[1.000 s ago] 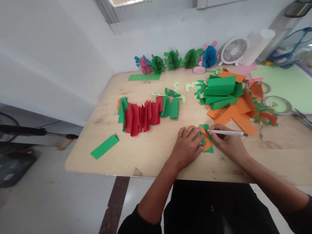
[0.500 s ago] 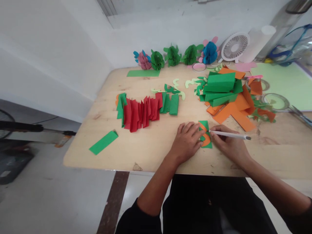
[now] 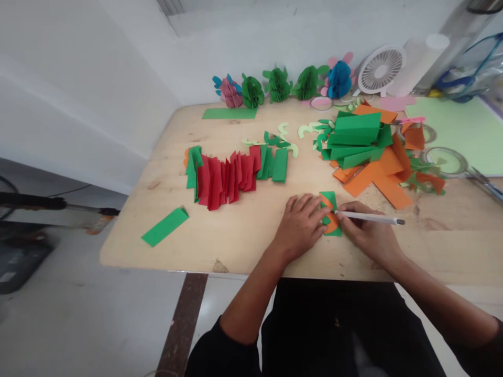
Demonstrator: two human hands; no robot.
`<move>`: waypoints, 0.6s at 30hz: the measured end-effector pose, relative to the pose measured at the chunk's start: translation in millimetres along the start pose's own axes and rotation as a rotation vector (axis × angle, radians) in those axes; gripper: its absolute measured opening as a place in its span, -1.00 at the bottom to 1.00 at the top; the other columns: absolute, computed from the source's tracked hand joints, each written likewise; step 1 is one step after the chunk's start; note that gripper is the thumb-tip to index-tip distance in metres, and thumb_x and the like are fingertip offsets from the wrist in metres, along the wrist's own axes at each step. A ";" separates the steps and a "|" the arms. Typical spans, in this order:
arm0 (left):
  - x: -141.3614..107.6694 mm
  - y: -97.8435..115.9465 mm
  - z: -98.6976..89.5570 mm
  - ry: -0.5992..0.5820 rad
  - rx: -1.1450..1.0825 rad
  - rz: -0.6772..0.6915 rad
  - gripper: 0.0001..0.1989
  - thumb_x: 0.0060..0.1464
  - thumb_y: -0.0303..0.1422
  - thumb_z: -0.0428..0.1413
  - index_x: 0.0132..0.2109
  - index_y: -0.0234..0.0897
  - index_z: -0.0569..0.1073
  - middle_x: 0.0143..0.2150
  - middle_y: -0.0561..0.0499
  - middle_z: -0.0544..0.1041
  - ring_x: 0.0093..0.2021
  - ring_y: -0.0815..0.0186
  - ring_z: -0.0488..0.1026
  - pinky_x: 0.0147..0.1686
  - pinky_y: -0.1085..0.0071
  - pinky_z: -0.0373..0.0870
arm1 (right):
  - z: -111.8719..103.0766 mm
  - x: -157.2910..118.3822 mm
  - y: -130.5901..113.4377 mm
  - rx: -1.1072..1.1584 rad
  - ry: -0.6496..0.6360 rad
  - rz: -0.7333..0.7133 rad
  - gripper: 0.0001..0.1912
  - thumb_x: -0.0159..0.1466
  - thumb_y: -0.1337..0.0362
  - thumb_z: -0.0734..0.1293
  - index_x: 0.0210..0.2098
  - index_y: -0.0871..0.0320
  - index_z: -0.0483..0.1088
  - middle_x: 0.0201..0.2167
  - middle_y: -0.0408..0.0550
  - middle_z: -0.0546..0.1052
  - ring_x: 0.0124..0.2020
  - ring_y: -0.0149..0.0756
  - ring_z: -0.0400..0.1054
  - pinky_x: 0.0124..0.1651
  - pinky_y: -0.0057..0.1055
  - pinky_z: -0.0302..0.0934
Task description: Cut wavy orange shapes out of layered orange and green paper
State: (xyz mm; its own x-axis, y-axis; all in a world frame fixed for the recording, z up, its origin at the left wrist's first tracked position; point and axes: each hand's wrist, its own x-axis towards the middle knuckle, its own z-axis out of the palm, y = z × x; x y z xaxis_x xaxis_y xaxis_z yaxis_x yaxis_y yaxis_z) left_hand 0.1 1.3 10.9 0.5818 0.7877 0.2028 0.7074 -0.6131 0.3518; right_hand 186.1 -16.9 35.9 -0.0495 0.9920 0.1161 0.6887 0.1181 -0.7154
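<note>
A green paper strip (image 3: pixel 328 197) lies on the table in front of me, with a curved orange paper cutout (image 3: pixel 334 224) on top of it. My left hand (image 3: pixel 301 225) rests flat from the left, fingers spread, its fingertips pressing on the cutout. From the right, my right hand (image 3: pixel 367 230) pinches a slim white pencil (image 3: pixel 373 217) with a dark end. The pencil's tip meets the cutout's inward curve at its right edge. Any line under the tip is too small to see.
Red folded papers (image 3: pixel 223 180) stand left of centre, and a loose green strip (image 3: pixel 165 226) lies nearer the edge. Green folded strips (image 3: pixel 356 131) are piled on orange paper (image 3: pixel 391 193). Scissors (image 3: pixel 485 183), tape rolls, a white fan (image 3: pixel 381 70) and several paper figures (image 3: pixel 277 85) sit farther back.
The view has shifted very slightly. Both hands, the pencil and the papers stay in nearly the same places, and the pencil tip is still at the cutout's edge.
</note>
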 end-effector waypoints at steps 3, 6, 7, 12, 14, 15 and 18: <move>-0.2 -0.2 1.0 0.002 -0.001 -0.001 -0.66 0.25 -0.22 0.04 0.12 -0.15 0.41 0.26 -0.04 0.35 0.29 0.11 0.16 0.27 0.03 0.01 | 1.1 0.0 1.8 0.011 0.004 -0.007 -0.80 0.26 0.13 0.26 -0.32 0.11 0.43 -0.37 -0.04 0.60 -0.36 -0.26 0.48 -0.40 -0.41 0.29; -0.6 -0.3 1.4 0.000 -0.006 -0.003 -0.66 0.24 -0.22 0.04 0.12 -0.15 0.41 0.26 -0.03 0.34 0.29 0.11 0.16 0.28 0.03 0.00 | 1.3 -0.1 3.0 0.031 -0.001 0.007 -0.80 0.26 0.12 0.27 -0.32 0.11 0.43 -0.40 -0.06 0.59 -0.39 -0.28 0.46 -0.41 -0.42 0.28; -0.8 -0.3 1.3 -0.001 -0.008 -0.003 -0.67 0.24 -0.23 0.04 0.12 -0.15 0.41 0.27 -0.03 0.34 0.29 0.11 0.16 0.28 0.03 0.00 | 1.0 -0.2 3.4 0.040 0.002 0.020 -0.80 0.25 0.12 0.27 -0.31 0.11 0.44 -0.41 -0.07 0.58 -0.41 -0.29 0.45 -0.41 -0.42 0.28; -1.2 -0.2 0.4 -0.003 -0.018 -0.002 -0.67 0.23 -0.24 0.06 0.12 -0.15 0.41 0.27 -0.01 0.34 0.29 0.11 0.16 0.28 0.03 0.00 | -1.8 -2.1 6.4 0.071 0.069 0.069 -0.80 0.23 0.12 0.31 -0.29 0.11 0.44 -0.40 -0.07 0.57 -0.43 -0.31 0.41 -0.41 -0.42 0.26; -1.1 -0.1 -0.1 -0.005 -0.020 -0.006 -0.67 0.23 -0.24 0.06 0.12 -0.15 0.41 0.26 -0.01 0.34 0.29 0.11 0.15 0.28 0.03 -0.01 | -2.2 -3.3 6.7 0.086 0.060 0.074 -0.80 0.23 0.12 0.30 -0.29 0.12 0.44 -0.39 -0.05 0.57 -0.40 -0.29 0.42 -0.39 -0.41 0.27; -1.0 0.0 -0.3 -0.006 -0.020 -0.008 -0.67 0.24 -0.24 0.05 0.11 -0.15 0.41 0.26 -0.02 0.34 0.30 0.11 0.15 0.28 0.03 0.00 | -2.1 -3.8 6.5 0.096 0.046 0.075 -0.80 0.23 0.12 0.30 -0.29 0.12 0.44 -0.38 -0.05 0.57 -0.39 -0.28 0.42 -0.38 -0.40 0.27; -0.9 0.2 -0.6 -0.012 -0.018 -0.009 -0.67 0.25 -0.23 0.03 0.11 -0.16 0.41 0.27 -0.02 0.34 0.30 0.11 0.15 0.28 0.04 0.00 | -0.7 -4.8 5.1 0.130 0.013 0.079 -0.79 0.24 0.12 0.30 -0.29 0.12 0.44 -0.38 -0.05 0.57 -0.37 -0.28 0.43 -0.36 -0.41 0.27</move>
State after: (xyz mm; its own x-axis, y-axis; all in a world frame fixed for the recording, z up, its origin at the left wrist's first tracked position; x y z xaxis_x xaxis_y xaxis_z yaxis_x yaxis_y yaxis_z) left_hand -0.5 0.5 11.4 0.5801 0.7924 0.1887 0.7053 -0.6045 0.3702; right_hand 190.3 -21.1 32.3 0.0106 0.9979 0.0642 0.5909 0.0456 -0.8055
